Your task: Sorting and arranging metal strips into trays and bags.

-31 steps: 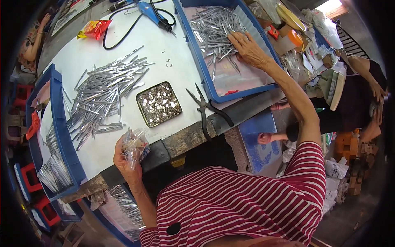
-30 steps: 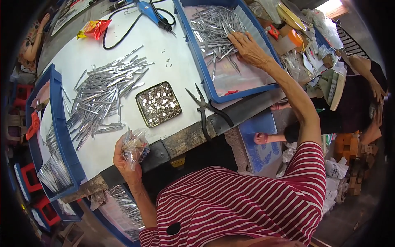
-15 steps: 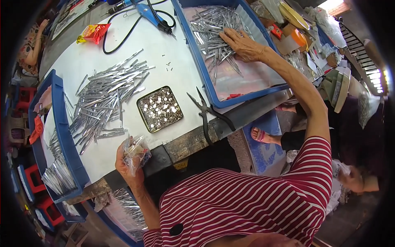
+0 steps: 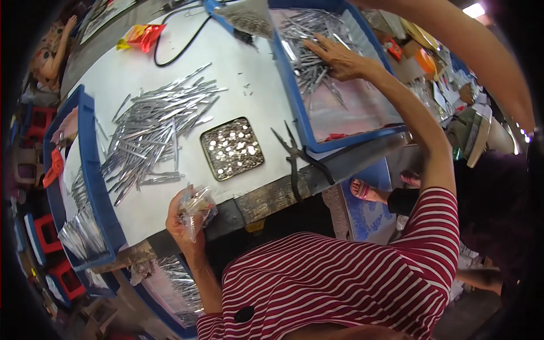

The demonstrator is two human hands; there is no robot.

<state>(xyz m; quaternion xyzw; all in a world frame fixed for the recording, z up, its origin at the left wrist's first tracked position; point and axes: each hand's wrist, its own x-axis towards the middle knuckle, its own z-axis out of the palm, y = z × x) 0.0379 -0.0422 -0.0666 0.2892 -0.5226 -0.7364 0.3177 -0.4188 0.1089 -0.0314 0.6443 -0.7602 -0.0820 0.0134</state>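
Left hand (image 4: 184, 226) at the bench's (image 4: 263, 203) near edge, fingers curled round a crumpled clear bag (image 4: 197, 211), grip closed on it; contents too jumbled to make out. Right hand (image 4: 340, 61) out over the right tray (image 4: 297, 93), palm down, fingers apart and nearly straight, resting on the metal strips (image 4: 306, 25) heaped toward the tray's far end. No strip seen gripped; underside of palm hidden.

Pliers (image 4: 294, 153) lie just outside the tray's near left corner, handles over the bench's near edge. Left of them, a square tin (image 4: 233, 149) of small metal bits. Further left, a loose pile (image 4: 158, 127), then the left tray (image 4: 105, 195), strips bunched at its near end. Snack pack (image 4: 144, 37) toward the far edge. Another person's arm (image 4: 470, 42) cuts across top right, hand out of view.
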